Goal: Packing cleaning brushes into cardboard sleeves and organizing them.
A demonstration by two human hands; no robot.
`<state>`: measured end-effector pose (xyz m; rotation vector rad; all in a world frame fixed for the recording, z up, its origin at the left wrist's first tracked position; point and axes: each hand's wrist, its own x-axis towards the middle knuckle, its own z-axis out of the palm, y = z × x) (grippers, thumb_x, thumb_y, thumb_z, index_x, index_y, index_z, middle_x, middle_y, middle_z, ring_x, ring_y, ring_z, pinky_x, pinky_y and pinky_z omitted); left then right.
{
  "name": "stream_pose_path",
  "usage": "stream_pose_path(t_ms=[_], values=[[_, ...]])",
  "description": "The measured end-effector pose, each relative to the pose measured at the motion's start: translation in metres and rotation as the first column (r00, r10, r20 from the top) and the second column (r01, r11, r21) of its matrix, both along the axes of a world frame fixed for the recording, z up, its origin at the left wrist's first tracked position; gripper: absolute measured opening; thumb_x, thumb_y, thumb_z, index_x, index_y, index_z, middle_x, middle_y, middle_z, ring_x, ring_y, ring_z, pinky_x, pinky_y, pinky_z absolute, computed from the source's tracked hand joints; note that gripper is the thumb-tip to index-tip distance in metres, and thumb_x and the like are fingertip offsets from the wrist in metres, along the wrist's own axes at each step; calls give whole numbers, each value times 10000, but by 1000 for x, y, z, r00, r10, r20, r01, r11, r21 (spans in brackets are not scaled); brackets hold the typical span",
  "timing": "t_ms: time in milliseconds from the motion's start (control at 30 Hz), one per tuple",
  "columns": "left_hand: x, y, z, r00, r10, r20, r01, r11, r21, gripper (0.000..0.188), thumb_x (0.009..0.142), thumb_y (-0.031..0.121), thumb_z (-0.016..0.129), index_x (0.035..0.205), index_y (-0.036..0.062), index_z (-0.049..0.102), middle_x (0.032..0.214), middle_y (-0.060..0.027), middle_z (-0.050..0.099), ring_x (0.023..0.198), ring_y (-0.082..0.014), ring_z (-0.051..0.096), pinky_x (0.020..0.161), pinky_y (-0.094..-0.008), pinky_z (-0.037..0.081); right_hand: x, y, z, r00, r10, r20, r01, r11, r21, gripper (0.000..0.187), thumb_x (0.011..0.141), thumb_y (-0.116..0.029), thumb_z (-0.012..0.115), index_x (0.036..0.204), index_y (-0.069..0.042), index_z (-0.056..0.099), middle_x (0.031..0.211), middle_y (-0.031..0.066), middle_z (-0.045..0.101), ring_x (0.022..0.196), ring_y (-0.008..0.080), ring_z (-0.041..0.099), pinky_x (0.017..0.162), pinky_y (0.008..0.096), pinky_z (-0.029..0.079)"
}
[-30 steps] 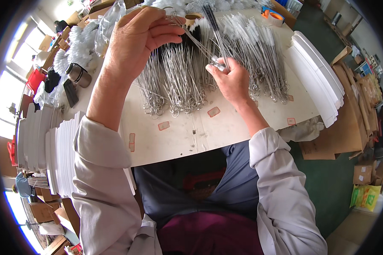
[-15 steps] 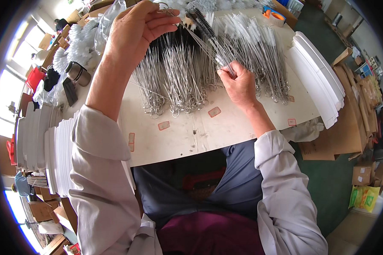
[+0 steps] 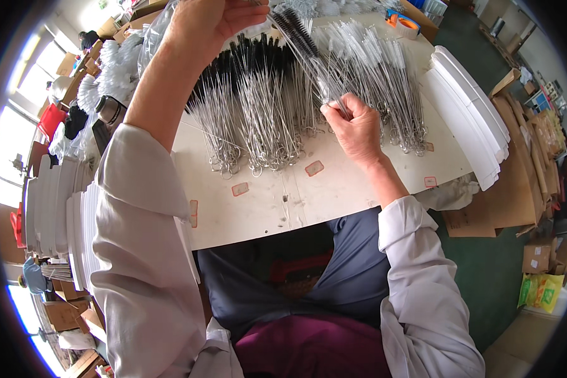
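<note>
My right hand [image 3: 358,129] is closed round the wire stems of several bottle brushes [image 3: 300,39], held slanting with their dark bristle heads up and away to the left. At the top edge my left hand [image 3: 211,22] is partly cut off. Its fingers are curled, and what they hold is mostly out of the picture. Beneath and between my hands lie piles of black-bristled brushes [image 3: 264,101], their looped wire ends toward me. Right of them is a pile of white-bristled brushes [image 3: 390,82], next to my right hand.
The pale table [image 3: 246,220] bears small red-edged labels. White card stacks stand at its right [image 3: 466,113] and left [image 3: 94,239]. An orange tape roll [image 3: 403,25] lies at the far right, a flask [image 3: 110,110] at the left. Flattened cardboard [image 3: 510,195] leans beyond the right side.
My left hand has moved up and slightly away, partly out of the picture, uncovering more of the black brush heads. The right hand keeps its hold on the brushes, nearly still.
</note>
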<state>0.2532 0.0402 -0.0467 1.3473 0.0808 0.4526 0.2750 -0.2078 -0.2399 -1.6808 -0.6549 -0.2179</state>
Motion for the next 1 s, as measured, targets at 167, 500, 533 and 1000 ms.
stream_pose_path(t_ms=[167, 500, 533, 1000], values=[[-38, -55, 24, 998, -7, 61, -6, 978, 211, 203, 1005, 131, 549, 1007, -70, 577, 955, -230, 695, 800, -310, 734, 720, -398, 635, 7, -3, 0, 994, 81, -79, -83, 996, -20, 160, 929, -95, 774, 818, -61, 664, 636, -50, 609, 588, 3, 496, 531, 213, 412], [-59, -91, 25, 972, -209, 107, 160, 924, 348, 248, 1001, 162, 560, 998, -85, 577, 938, -215, 696, 785, -273, 734, 708, -363, 636, 17, -11, 12, 755, 382, -533, -177, 901, 395, 245, 1008, -267, 714, 911, -43, 702, 673, -50, 555, 479, 6, 398, 418, 198, 313], [-60, -93, 22, 973, -201, 111, 156, 934, 321, 251, 1002, 163, 559, 999, -87, 574, 940, -215, 696, 788, -273, 734, 713, -364, 638, 20, -12, 9, 750, 363, -552, -136, 903, 408, 261, 1003, -266, 712, 860, -49, 691, 650, -40, 538, 455, 18, 376, 371, 228, 257], [-43, -93, 12, 995, -97, -17, 99, 967, 236, 241, 1028, 160, 528, 1018, -78, 567, 952, -224, 698, 796, -272, 740, 717, -358, 645, 40, -7, 17, 816, 130, -564, -134, 990, 34, 311, 862, -304, 815, 804, -22, 699, 716, 87, 713, 472, 76, 531, 405, 250, 343]])
